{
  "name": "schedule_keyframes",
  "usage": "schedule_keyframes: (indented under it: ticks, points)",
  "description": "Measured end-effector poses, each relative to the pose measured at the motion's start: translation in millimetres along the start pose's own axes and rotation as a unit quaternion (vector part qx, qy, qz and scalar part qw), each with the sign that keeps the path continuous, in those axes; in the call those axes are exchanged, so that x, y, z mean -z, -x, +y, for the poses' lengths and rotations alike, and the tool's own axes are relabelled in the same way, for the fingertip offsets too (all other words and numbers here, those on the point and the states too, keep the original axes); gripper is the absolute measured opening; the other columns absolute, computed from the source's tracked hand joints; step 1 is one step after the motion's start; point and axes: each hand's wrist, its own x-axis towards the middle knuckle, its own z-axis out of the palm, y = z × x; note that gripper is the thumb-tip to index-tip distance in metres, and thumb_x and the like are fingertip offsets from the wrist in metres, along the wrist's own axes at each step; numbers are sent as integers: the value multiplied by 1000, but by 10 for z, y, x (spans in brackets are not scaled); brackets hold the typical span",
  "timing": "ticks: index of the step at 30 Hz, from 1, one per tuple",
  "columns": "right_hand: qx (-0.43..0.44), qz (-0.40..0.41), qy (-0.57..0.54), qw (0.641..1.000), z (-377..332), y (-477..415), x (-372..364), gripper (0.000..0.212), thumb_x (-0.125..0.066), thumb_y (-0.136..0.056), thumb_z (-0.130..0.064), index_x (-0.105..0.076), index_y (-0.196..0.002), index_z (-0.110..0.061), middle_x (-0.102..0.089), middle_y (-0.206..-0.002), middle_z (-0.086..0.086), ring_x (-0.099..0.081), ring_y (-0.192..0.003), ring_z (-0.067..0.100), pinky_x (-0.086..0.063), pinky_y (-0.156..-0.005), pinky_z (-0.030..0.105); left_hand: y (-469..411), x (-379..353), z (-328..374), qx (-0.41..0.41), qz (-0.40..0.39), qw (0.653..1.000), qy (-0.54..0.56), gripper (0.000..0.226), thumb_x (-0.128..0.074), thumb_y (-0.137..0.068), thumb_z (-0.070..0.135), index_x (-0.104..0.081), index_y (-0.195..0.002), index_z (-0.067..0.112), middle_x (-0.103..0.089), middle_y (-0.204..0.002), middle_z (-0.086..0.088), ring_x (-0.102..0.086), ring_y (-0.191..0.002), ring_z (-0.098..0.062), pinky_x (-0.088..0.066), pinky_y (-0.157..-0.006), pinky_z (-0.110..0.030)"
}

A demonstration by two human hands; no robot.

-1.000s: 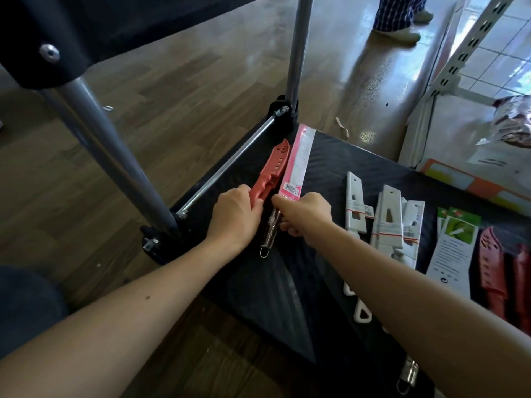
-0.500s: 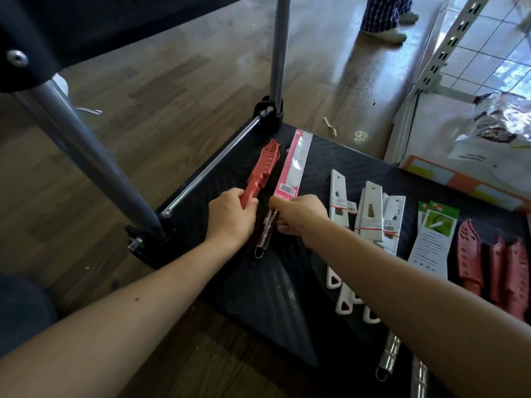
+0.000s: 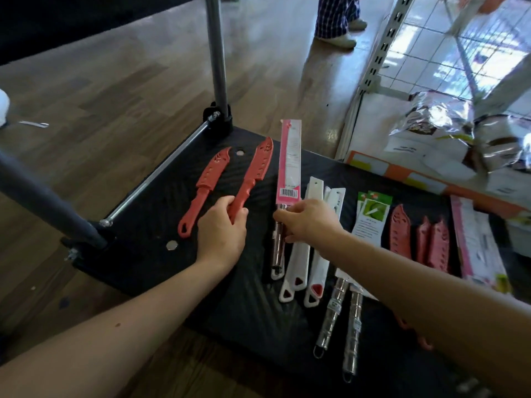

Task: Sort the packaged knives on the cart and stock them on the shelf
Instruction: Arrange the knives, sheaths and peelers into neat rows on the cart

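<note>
The red knife (image 3: 253,179) under your left hand (image 3: 222,232) lies flat on the black cart (image 3: 149,254), its sheathed blade pointing away from you and its handle pinched between your thumb and fingers. Lay it parallel to the other red knife (image 3: 205,189) just to its left, handles level, so the pair reads as one group. Your right hand (image 3: 309,221) is closed around the steel handle of the pink-sleeved knife (image 3: 288,168), which lies just beside the white knives (image 3: 311,248). Keep that one straight and apart from the white ones, or the kinds get mixed. More red knives (image 3: 419,237) sit well to the right, with steel-handled knives (image 3: 342,317) nearer you. Gather like with like before you lift anything to the shelf, which I judge is not yet started.
</note>
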Motion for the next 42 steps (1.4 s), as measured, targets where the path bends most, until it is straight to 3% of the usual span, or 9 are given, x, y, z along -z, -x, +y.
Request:
schedule_keyframes:
  ticks: [4, 8, 13, 19, 22, 25, 31, 34, 42]
  points:
    - [28, 35, 43, 998, 202, 157, 283, 27, -64, -84, -31, -71, -80, -5, -72, -75, 6, -71, -72, 17, -59, -75, 34, 161, -205, 159, -17, -16, 1000, 10, 30, -50, -93, 20, -56, -120, 10, -67, -103, -6, -62, -97, -19, -44, -84, -26]
    - [52, 58, 70, 994, 431, 392, 586, 33, -66, -82, -30, -65, -67, 0, -61, -57, 3, -59, -53, 14, -55, -61, 30, 360, -429, 396, -43, -38, 998, 25, 30, -51, -93, 19, -57, -121, 11, -67, -106, -4, -63, -99, -19, -43, -85, -23]
    - [46, 78, 64, 994, 798, 645, 913, 30, -65, -81, -27, -65, -69, 0, -71, -70, 12, -70, -68, 25, -59, -67, 39, 683, -739, 664, -67, -89, 992, 54, 35, -52, -93, 20, -52, -128, 15, -64, -110, 0, -61, -103, -16, -43, -87, -21]
    - [10, 94, 41, 995, 1207, 822, 1233, 26, -65, -83, -30, -65, -73, -5, -67, -65, 3, -60, -52, 10, -53, -50, 21, 975, -1110, 843, -75, -137, 986, 64, 36, -53, -93, 20, -51, -128, 16, -63, -109, 1, -60, -96, -12, -48, -87, -22]
    - [0, 107, 23, 994, 1431, 889, 1345, 28, -66, -83, -28, -65, -76, -1, -69, -71, 10, -66, -59, 17, -56, -56, 26, 1064, -1250, 917, -79, -140, 985, 67, 31, -53, -92, 19, -54, -124, 19, -57, -94, 12, -56, -85, -4, -43, -74, -11]
    - [1, 112, -5, 994, 1631, 944, 1436, 28, -66, -83, -25, -65, -79, 3, -69, -77, 17, -69, -68, 26, -59, -60, 34, 1093, -1396, 951, -85, -141, 985, 54, 30, -54, -91, 20, -57, -121, 19, -58, -97, 12, -57, -91, -7, -39, -80, -17]
    - [-14, 121, -41, 992, 1925, 1017, 1589, 20, -67, -83, -21, -64, -72, -6, -63, -64, 1, -59, -51, 3, -55, -50, 19, 1169, -1627, 950, -81, -148, 985, 44, 39, -57, -90, 21, -52, -129, 17, -60, -117, 4, -53, -103, -5, -41, -90, -19]
    - [-15, 134, -61, 989, 2008, 1022, 1682, 18, -67, -83, -21, -63, -68, -12, -60, -60, -4, -58, -47, -1, -47, -44, 11, 1212, -1706, 988, -101, -148, 983, 39, 40, -57, -90, 21, -51, -129, 17, -58, -114, 7, -49, -102, -2, -38, -89, -17]
    - [-22, 163, -58, 985, 2139, 1027, 1816, 20, -69, -82, -23, -67, -71, -6, -62, -60, 0, -59, -49, 3, -53, -46, 18, 1328, -1832, 1064, -171, -158, 972, -2, 43, -58, -88, 21, -51, -130, 14, -58, -115, 5, -46, -97, 1, -32, -83, -5]
